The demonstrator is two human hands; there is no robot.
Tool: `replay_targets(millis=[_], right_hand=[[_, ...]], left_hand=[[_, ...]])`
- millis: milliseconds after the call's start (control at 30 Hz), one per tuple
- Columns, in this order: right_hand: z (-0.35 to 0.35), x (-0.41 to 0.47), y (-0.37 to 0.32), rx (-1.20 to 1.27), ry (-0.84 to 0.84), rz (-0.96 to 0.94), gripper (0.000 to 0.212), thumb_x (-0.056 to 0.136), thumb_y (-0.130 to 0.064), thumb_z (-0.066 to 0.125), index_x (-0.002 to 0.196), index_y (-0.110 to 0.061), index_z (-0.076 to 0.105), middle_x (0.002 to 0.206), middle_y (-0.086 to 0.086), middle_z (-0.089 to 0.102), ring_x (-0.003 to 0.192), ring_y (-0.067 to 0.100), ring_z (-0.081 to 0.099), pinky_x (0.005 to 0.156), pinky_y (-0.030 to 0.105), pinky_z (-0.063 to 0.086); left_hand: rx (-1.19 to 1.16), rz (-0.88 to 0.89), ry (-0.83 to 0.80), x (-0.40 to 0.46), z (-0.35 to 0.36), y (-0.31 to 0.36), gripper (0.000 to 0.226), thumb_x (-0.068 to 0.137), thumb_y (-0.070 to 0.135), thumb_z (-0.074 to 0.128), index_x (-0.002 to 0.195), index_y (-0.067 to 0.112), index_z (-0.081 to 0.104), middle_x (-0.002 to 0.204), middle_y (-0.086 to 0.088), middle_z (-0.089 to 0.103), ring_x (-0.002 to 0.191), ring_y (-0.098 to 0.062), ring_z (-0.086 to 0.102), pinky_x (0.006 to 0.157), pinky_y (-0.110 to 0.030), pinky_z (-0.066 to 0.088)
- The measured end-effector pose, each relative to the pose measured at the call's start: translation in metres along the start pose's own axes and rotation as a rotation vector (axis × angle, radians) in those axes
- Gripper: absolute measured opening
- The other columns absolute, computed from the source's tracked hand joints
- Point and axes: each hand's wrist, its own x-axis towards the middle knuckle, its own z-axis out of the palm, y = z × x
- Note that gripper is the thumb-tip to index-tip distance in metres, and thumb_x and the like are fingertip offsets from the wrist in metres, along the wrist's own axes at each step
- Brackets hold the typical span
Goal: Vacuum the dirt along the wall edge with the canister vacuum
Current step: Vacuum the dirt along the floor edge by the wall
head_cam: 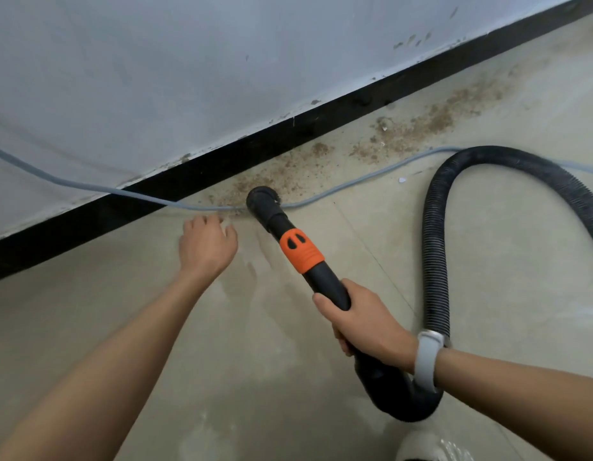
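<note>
Nozzle (262, 198): round, black, mouth down in the dirt (404, 128), just short of the skirting (188, 171). Dirt is brown, gritty, strung along the skirting's foot to the nozzle's right. Rigid black wand (325, 281) with orange ribbed collar; right hand (358, 319) wraps it, fingers curled tight. Ribbed hose (436, 247) loops right. Grey cable (338, 189) crosses just under the nozzle. Left hand (207, 246) hovers left of the nozzle, fingers loose, holding nothing. Pale smooth floor (255, 344) lies open below.

Right hand (361, 322) gripping vacuum wand (300, 251), nozzle (263, 201) on dirt (404, 128) (along baseboard (222, 158))
</note>
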Motion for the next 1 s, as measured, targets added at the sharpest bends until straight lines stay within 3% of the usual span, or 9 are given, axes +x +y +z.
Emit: replay_targets(millis=[67, 167, 200, 267, 367, 433, 600, 800, 1000], right_hand=[[0.005, 0.011, -0.007, 0.033, 0.022, -0.015, 0.026, 0.082, -0.038, 0.060, 0.077, -0.017, 0.046, 0.048, 0.000, 0.052, 0.032, 0.018, 0.047, 0.036, 0.023, 0.038], [0.008, 0.030, -0.019, 0.122, 0.089, -0.026, 0.025, 0.085, -0.036, 0.061, 0.079, -0.017, 0.045, 0.046, 0.001, 0.051, 0.032, 0.020, 0.047, 0.036, 0.022, 0.036], [0.006, 0.035, -0.022, 0.154, 0.119, -0.027, 0.025, 0.085, -0.036, 0.061, 0.079, -0.018, 0.045, 0.045, 0.001, 0.051, 0.032, 0.020, 0.047, 0.036, 0.022, 0.036], [0.001, 0.044, -0.029, 0.196, 0.182, -0.020, 0.024, 0.086, -0.037, 0.060, 0.080, -0.019, 0.045, 0.046, 0.002, 0.052, 0.033, 0.022, 0.049, 0.037, 0.024, 0.038], [-0.006, 0.051, -0.032, 0.242, 0.278, 0.006, 0.024, 0.086, -0.036, 0.058, 0.079, -0.018, 0.045, 0.050, 0.007, 0.051, 0.035, 0.022, 0.048, 0.039, 0.026, 0.040], [-0.007, 0.052, -0.031, 0.229, 0.333, 0.033, 0.023, 0.087, -0.035, 0.058, 0.081, -0.016, 0.045, 0.053, 0.008, 0.051, 0.035, 0.021, 0.048, 0.038, 0.026, 0.041], [-0.011, 0.051, -0.031, 0.088, 0.407, 0.025, 0.022, 0.086, -0.038, 0.057, 0.083, -0.019, 0.047, 0.059, 0.007, 0.055, 0.034, 0.018, 0.051, 0.037, 0.024, 0.041], [-0.011, 0.038, -0.030, -0.018, 0.343, 0.024, 0.022, 0.086, -0.041, 0.056, 0.085, -0.022, 0.045, 0.066, 0.009, 0.058, 0.038, 0.018, 0.055, 0.037, 0.022, 0.041], [0.006, 0.017, -0.028, -0.100, 0.219, 0.006, 0.022, 0.086, -0.037, 0.057, 0.085, -0.019, 0.044, 0.070, 0.007, 0.060, 0.042, 0.017, 0.058, 0.041, 0.023, 0.047]], left_hand=[[0.245, 0.121, 0.032, 0.023, 0.000, -0.009, 0.046, 0.094, 0.026, 0.041, 0.135, 0.006, 0.043, 0.140, -0.017, 0.042, 0.133, -0.033, 0.029, 0.103, -0.048, 0.028], [0.592, 0.151, -0.152, 0.049, 0.007, -0.016, 0.057, 0.095, 0.027, 0.032, 0.149, 0.013, 0.016, 0.156, -0.010, 0.017, 0.145, -0.031, 0.000, 0.112, -0.057, 0.000], [0.654, 0.134, -0.197, 0.054, 0.011, -0.017, 0.059, 0.096, 0.026, 0.029, 0.150, 0.015, 0.010, 0.156, -0.009, 0.016, 0.145, -0.032, -0.002, 0.110, -0.060, -0.007], [0.695, 0.108, -0.226, 0.059, 0.018, -0.018, 0.058, 0.094, 0.023, 0.025, 0.150, 0.015, 0.013, 0.151, -0.011, 0.028, 0.143, -0.033, 0.011, 0.108, -0.064, -0.012], [0.590, 0.158, -0.171, 0.054, 0.031, -0.011, 0.047, 0.092, 0.018, 0.033, 0.139, 0.015, 0.037, 0.126, -0.012, 0.052, 0.122, -0.031, 0.044, 0.109, -0.062, -0.006], [0.519, 0.250, -0.148, 0.041, 0.044, -0.001, 0.038, 0.092, 0.019, 0.039, 0.128, 0.018, 0.049, 0.119, -0.010, 0.056, 0.113, -0.030, 0.050, 0.111, -0.055, 0.006], [0.165, 0.517, -0.181, -0.016, 0.080, 0.031, 0.035, 0.096, 0.027, 0.039, 0.128, 0.027, 0.053, 0.117, -0.001, 0.058, 0.111, -0.021, 0.054, 0.102, -0.034, 0.016], [-0.050, 0.715, -0.275, -0.057, 0.080, 0.037, 0.028, 0.099, 0.025, 0.040, 0.118, 0.026, 0.061, 0.106, 0.004, 0.062, 0.098, -0.016, 0.056, 0.089, -0.030, 0.017], [-0.089, 0.797, -0.475, -0.082, 0.060, 0.021, 0.028, 0.098, 0.018, 0.043, 0.118, 0.024, 0.062, 0.105, 0.003, 0.059, 0.096, -0.016, 0.053, 0.095, -0.029, 0.017]])
